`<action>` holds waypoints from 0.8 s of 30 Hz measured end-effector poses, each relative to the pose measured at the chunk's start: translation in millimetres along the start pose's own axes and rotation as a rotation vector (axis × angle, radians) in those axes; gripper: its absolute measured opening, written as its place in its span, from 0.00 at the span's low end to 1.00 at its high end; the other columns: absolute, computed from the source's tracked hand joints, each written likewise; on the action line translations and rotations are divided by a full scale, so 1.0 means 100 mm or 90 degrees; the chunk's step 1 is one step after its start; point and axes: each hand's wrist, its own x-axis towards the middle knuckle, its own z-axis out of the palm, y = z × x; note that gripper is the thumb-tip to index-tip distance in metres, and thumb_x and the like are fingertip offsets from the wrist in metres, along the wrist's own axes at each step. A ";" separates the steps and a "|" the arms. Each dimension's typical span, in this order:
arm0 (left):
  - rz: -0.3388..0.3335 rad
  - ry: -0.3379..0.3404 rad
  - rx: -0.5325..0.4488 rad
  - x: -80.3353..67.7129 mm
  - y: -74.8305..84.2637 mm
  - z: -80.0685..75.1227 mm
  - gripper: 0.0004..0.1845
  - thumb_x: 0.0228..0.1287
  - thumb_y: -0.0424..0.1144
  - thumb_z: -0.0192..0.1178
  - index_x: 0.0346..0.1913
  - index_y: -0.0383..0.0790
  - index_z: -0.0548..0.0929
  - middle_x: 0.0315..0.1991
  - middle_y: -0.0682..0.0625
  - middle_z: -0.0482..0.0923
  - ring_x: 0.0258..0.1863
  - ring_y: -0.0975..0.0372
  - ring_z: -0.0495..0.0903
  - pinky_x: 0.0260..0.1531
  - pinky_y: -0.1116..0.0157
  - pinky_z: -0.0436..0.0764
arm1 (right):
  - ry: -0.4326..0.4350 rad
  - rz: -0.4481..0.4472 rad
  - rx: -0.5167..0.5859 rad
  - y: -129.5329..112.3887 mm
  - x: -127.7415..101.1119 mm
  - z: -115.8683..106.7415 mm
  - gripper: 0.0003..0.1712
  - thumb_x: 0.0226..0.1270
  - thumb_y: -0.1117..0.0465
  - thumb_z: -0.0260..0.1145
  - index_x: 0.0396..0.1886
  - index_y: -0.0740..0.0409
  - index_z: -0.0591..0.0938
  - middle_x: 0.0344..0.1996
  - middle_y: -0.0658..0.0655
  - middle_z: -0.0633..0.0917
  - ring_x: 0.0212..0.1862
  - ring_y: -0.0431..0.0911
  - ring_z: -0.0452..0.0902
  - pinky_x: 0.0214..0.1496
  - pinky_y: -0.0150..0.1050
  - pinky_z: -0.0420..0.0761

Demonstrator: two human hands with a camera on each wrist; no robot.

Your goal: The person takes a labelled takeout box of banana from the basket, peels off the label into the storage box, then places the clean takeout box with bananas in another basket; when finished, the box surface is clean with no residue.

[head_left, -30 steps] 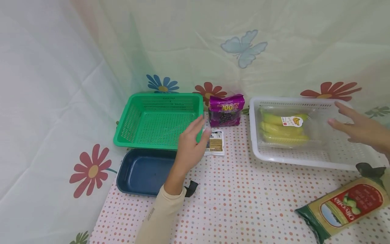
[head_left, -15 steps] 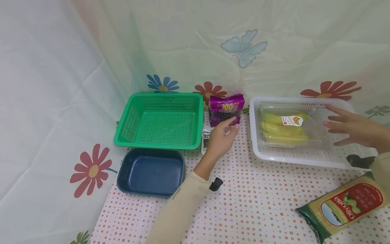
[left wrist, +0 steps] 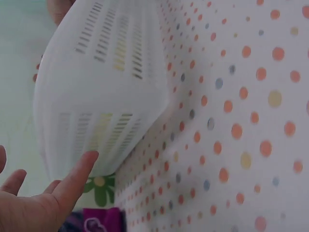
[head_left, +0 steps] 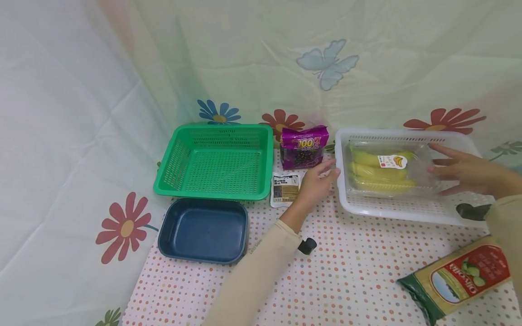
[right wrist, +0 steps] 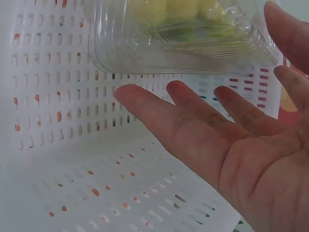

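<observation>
A clear plastic box of bananas (head_left: pixel 379 167) with a white label lies in the white basket (head_left: pixel 408 215), toward its left side. My right hand (head_left: pixel 473 170) is over the basket's right part with fingers spread, close to the box's right end. In the right wrist view the fingers (right wrist: pixel 193 113) look straight and apart from the box, and nothing is held. My left hand (head_left: pixel 318 185) is at the basket's left wall, fingers extended. The left wrist view shows those fingers (left wrist: pixel 75 179) near the wall; whether they touch it I cannot tell.
A purple bag (head_left: pixel 303 147) and a small white-and-brown packet (head_left: pixel 285 188) lie left of the white basket. Further left are a green basket (head_left: pixel 212 197) and a dark blue tray (head_left: pixel 204 260). An Olivoilà packet (head_left: pixel 456 278) lies at the front right, partly behind the right sleeve.
My left hand has moved right from beside the green basket, past the purple bag, to the white basket. My right hand has shifted left toward the banana box. The containers stay in place.
</observation>
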 end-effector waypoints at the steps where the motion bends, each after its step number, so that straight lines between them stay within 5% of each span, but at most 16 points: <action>1: -0.007 -0.005 -0.015 0.00 -0.01 0.02 0.23 0.74 0.50 0.61 0.69 0.61 0.77 0.70 0.54 0.75 0.60 0.58 0.82 0.46 0.55 0.88 | -0.003 -0.002 0.006 0.01 0.01 0.00 0.55 0.83 0.54 0.54 0.74 0.38 0.16 0.72 0.85 0.25 0.70 0.88 0.39 0.55 0.71 0.78; 8: -0.048 -0.018 -0.089 0.02 -0.11 0.13 0.23 0.73 0.45 0.62 0.68 0.63 0.78 0.69 0.52 0.75 0.54 0.60 0.84 0.40 0.61 0.89 | 0.002 -0.007 0.018 0.04 0.03 0.03 0.57 0.81 0.59 0.56 0.74 0.29 0.17 0.73 0.85 0.27 0.72 0.85 0.39 0.56 0.70 0.78; 10: -0.056 -0.019 -0.111 0.02 -0.15 0.15 0.23 0.72 0.43 0.63 0.67 0.63 0.79 0.68 0.52 0.75 0.50 0.61 0.85 0.39 0.61 0.89 | 0.003 -0.009 0.014 0.04 0.04 0.02 0.57 0.81 0.59 0.57 0.74 0.27 0.18 0.73 0.85 0.27 0.71 0.82 0.51 0.56 0.70 0.79; 13: -0.064 -0.025 -0.134 0.03 -0.20 0.19 0.23 0.72 0.40 0.63 0.66 0.64 0.80 0.69 0.52 0.74 0.46 0.62 0.85 0.39 0.58 0.89 | -0.001 -0.016 0.014 0.04 0.05 0.02 0.56 0.81 0.60 0.56 0.75 0.26 0.20 0.73 0.85 0.27 0.60 0.53 0.78 0.56 0.69 0.79; 15: -0.066 -0.028 -0.144 0.03 -0.21 0.20 0.23 0.72 0.39 0.63 0.66 0.65 0.80 0.69 0.51 0.73 0.46 0.61 0.85 0.40 0.57 0.89 | -0.003 -0.022 0.013 0.04 0.06 0.02 0.55 0.81 0.60 0.55 0.77 0.28 0.22 0.74 0.85 0.28 0.50 0.31 0.78 0.56 0.68 0.80; 17: -0.063 -0.028 -0.145 0.03 -0.23 0.20 0.23 0.72 0.39 0.63 0.66 0.65 0.80 0.70 0.51 0.73 0.47 0.60 0.85 0.39 0.57 0.89 | -0.005 -0.026 0.014 0.04 0.06 0.03 0.53 0.82 0.60 0.54 0.78 0.30 0.23 0.74 0.85 0.28 0.45 0.21 0.73 0.56 0.69 0.79; 20: -0.051 -0.024 -0.151 0.03 -0.25 0.22 0.24 0.72 0.38 0.63 0.67 0.62 0.79 0.68 0.49 0.74 0.47 0.57 0.86 0.38 0.56 0.89 | -0.001 -0.036 0.006 0.06 0.06 0.04 0.53 0.82 0.60 0.55 0.79 0.32 0.24 0.73 0.86 0.29 0.44 0.19 0.71 0.55 0.68 0.80; 22: -0.043 -0.018 -0.152 0.03 -0.26 0.23 0.24 0.72 0.37 0.63 0.67 0.61 0.79 0.67 0.49 0.75 0.47 0.56 0.86 0.36 0.58 0.89 | 0.007 -0.037 -0.003 0.07 0.05 0.05 0.54 0.81 0.61 0.56 0.79 0.33 0.24 0.73 0.86 0.27 0.53 0.32 0.78 0.55 0.69 0.79; 24: -0.037 -0.012 -0.148 0.02 -0.26 0.25 0.24 0.72 0.37 0.63 0.67 0.60 0.79 0.66 0.48 0.76 0.46 0.56 0.86 0.34 0.60 0.89 | 0.010 -0.042 -0.008 0.08 0.05 0.06 0.55 0.80 0.61 0.57 0.79 0.34 0.23 0.72 0.86 0.26 0.65 0.55 0.73 0.55 0.70 0.79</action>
